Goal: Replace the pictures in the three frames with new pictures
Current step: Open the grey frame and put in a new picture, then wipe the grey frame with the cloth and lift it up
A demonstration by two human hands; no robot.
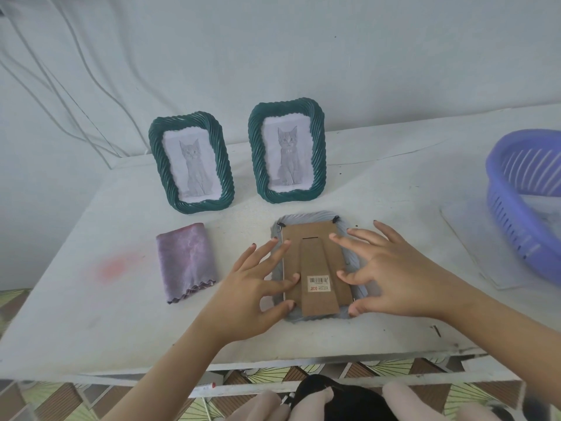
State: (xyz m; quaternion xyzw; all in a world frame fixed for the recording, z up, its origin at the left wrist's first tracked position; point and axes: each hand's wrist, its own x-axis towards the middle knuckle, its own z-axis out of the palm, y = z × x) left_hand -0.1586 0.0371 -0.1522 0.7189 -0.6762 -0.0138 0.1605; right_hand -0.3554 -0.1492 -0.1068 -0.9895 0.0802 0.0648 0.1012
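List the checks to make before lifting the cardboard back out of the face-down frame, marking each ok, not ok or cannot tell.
1. The face-down frame lies flat on the table, back up: ok.
2. The left hand and right hand both touch the frame with spread fingers: ok.
3. The black clips at the top corners are turned clear of the cardboard back: cannot tell.
4. The stand lies folded against the back: ok.
5. A new picture is ready in the basket: cannot tell, contents unclear.
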